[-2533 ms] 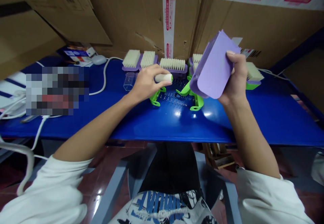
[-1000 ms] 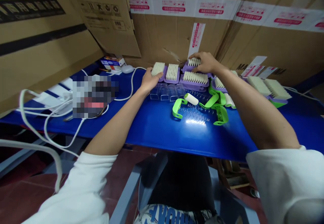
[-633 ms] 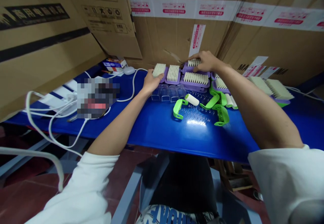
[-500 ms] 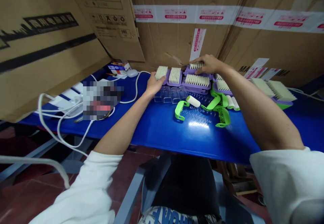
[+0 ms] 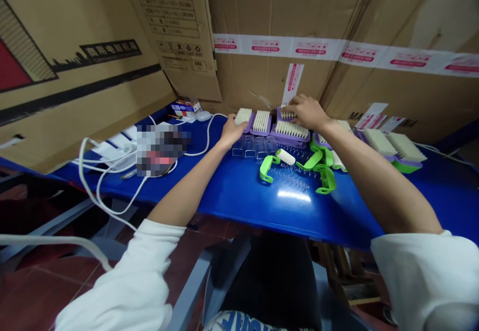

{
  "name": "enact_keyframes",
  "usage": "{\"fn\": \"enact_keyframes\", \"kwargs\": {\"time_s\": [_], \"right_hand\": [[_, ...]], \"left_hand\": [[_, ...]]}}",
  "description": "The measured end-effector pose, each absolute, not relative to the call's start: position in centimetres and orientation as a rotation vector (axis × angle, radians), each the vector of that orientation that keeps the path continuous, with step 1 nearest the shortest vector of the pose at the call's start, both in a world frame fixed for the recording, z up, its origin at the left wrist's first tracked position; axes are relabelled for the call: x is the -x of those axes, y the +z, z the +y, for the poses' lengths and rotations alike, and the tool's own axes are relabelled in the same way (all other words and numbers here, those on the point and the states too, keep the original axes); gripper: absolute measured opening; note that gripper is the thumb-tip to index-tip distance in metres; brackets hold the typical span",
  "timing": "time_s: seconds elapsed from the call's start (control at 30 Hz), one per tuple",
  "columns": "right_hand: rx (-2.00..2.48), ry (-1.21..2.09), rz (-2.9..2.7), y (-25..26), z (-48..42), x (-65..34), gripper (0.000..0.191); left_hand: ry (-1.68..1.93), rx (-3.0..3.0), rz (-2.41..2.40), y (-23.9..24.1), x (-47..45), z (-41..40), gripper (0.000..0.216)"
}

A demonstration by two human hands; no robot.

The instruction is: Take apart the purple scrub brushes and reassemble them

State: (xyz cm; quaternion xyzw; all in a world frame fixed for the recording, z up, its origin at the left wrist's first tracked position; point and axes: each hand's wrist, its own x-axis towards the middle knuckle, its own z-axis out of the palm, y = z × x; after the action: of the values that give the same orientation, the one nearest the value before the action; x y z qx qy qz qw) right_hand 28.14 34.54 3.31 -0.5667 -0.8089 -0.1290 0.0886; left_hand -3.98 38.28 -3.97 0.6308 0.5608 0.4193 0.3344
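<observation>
Several purple brush heads with cream bristles face bristles-up in a row at the back of the blue table. My left hand (image 5: 232,130) is closed around the leftmost brush head (image 5: 244,115); its fingertips are partly hidden behind the bristles. Further right, my right hand (image 5: 309,112) grips a rear brush head (image 5: 286,114), fingers over its far side and thumb at the near side. A second brush head (image 5: 261,121) stands between the hands, and another brush head (image 5: 291,130) lies in front of the right hand. Clear plastic covers (image 5: 255,147) sit just before the left hand.
Green handle pieces (image 5: 268,168), a white roller (image 5: 285,157) and thin springs (image 5: 294,176) lie mid-table. More brush heads (image 5: 406,147) stand right, beyond my forearm. Cardboard (image 5: 269,82) walls the back. White cables (image 5: 98,191) and a blurred-out item are left.
The view has shifted, so the table contents sit slightly lower in the picture. Both hands stay at the same brush heads; the right fingers have drawn a little closer around theirs.
</observation>
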Motion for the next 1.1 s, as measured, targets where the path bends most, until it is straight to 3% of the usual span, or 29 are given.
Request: {"fn": "enact_keyframes", "kwargs": {"time_s": [0.13,0.3,0.4,0.5,0.6,0.77,0.93,1.1], "right_hand": [[1.690,-0.089,-2.305,2.4,35.0,-28.8,0.053],[1.700,-0.008,-2.283,1.7,35.3,-27.9,0.051],[1.700,-0.040,-2.264,2.3,33.0,-27.4,0.072],[1.797,-0.118,-2.378,3.0,29.3,-27.6,0.107],[2.074,-0.174,-2.390,3.1,26.9,-28.0,0.120],[2.150,-0.075,-2.368,2.3,27.5,-28.6,0.115],[2.020,0.023,-2.368,2.4,27.6,-29.0,0.108],[1.951,-0.267,-2.250,3.9,22.4,-24.3,0.082]], "left_hand": [[1.105,-1.648,1.449,-4.0,4.0,38.2,0.059],[1.107,-1.658,1.435,-4.3,3.9,38.3,0.054],[1.111,-1.670,1.409,-4.6,3.9,38.4,0.052],[1.111,-1.679,1.384,-4.8,3.8,38.5,0.054],[1.116,-1.685,1.369,-5.0,4.0,38.6,0.061],[1.095,-1.734,1.334,-4.9,4.4,38.4,0.086],[1.106,-1.767,1.378,-4.8,4.4,38.3,0.082],[1.098,-1.779,1.330,-4.8,4.6,38.5,0.088]]}}
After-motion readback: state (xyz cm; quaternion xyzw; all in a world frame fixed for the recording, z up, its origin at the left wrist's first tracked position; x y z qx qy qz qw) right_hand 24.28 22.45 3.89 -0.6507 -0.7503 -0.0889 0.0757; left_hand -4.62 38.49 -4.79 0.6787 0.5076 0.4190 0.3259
